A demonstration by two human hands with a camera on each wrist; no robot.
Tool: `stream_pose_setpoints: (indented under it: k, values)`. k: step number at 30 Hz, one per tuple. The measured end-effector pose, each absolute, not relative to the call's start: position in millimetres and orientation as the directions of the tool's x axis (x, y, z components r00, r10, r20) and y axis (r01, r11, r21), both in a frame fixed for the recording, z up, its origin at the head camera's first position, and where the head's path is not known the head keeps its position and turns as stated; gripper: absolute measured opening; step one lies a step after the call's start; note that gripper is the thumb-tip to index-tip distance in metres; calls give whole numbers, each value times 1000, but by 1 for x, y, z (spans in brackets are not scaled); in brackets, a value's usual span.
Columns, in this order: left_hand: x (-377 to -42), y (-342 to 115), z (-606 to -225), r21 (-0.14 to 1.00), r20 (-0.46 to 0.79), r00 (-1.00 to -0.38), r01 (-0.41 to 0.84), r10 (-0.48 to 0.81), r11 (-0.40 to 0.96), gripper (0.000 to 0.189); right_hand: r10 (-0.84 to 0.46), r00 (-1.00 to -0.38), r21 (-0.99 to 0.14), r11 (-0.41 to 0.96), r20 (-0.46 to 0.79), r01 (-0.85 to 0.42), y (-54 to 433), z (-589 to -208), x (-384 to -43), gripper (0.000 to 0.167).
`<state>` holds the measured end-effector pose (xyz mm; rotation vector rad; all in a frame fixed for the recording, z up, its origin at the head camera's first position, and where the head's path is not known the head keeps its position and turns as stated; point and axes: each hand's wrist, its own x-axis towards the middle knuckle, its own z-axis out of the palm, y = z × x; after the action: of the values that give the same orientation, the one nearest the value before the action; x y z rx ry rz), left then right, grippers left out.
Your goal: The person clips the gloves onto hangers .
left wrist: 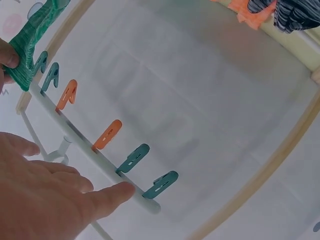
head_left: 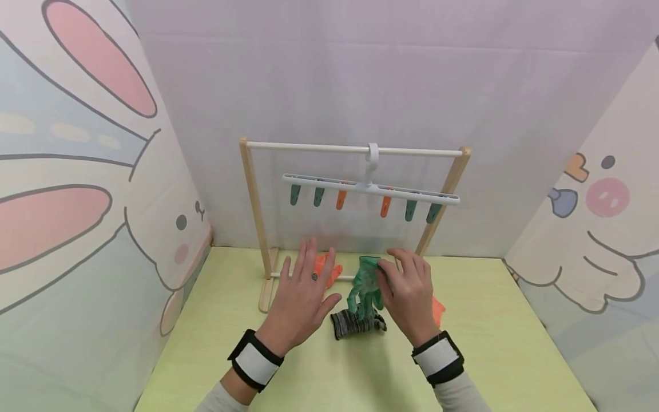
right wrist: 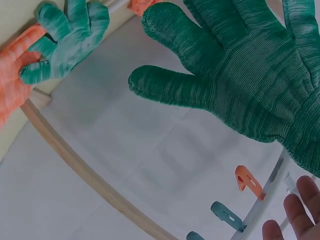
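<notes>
My right hand (head_left: 410, 292) pinches a green knit glove (head_left: 366, 280) near its cuff, and the glove hangs with its fingers downward. To the left, my left hand (head_left: 304, 294) is raised with straight, spread fingers and holds nothing. Below the hanging glove, a black-and-grey striped glove (head_left: 350, 324) lies on the table. An orange glove (head_left: 332, 269) lies partly behind my left hand; another orange glove (head_left: 437, 312) is mostly hidden by my right hand. The right wrist view shows the held glove close up, with a second green glove (right wrist: 75, 45) lying beside an orange one.
A wooden stand (head_left: 254, 212) with a white top rail is at the back of the yellow-green table (head_left: 489, 332). From the rail hangs a white clip hanger (head_left: 319, 181) with several dark green and orange clips pointing down. Cartoon-printed cloth covers both sides.
</notes>
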<state>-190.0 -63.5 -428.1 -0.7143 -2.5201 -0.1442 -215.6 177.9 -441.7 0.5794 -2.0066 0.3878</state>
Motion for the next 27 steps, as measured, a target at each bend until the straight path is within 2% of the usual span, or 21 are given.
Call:
stream_pose_setpoints:
  k: [11,19,27]
  values:
    - [-194,-56,-428,53,454,-763,538,459,841,79,-244,-463,-85,808,852,-583,172,-443,-220,14]
    - [-194,-52,-427,16,461,-748,546,478,838,79,-240,-500,-167,752,832,-638,166,-442,-222,15]
    - [-200,-52,-425,-14,457,-745,540,486,842,79,-262,-547,-179,761,795,-623,164,-439,-225,14]
